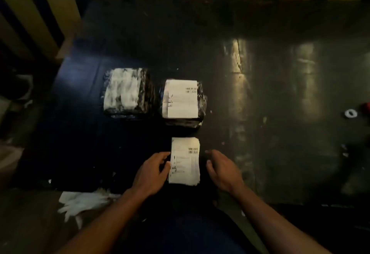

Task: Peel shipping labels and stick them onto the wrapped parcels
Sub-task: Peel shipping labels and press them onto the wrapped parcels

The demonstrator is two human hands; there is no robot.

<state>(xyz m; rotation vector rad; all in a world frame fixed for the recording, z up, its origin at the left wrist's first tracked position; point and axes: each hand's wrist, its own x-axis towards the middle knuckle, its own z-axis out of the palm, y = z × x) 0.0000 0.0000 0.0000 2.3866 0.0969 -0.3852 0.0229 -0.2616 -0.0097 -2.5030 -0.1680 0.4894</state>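
Now on the table (260,93) we see two parcels, one bare (128,93), one labelled (183,101). Nearer, our left hand (152,173) pinches the label stack (185,160); our right hand (222,171) hovers beside it, fingers loose.

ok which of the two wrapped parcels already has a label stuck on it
The right-hand parcel, just beyond the label stack: a white printed label covers its top. The left parcel shows only shiny wrap and no label.
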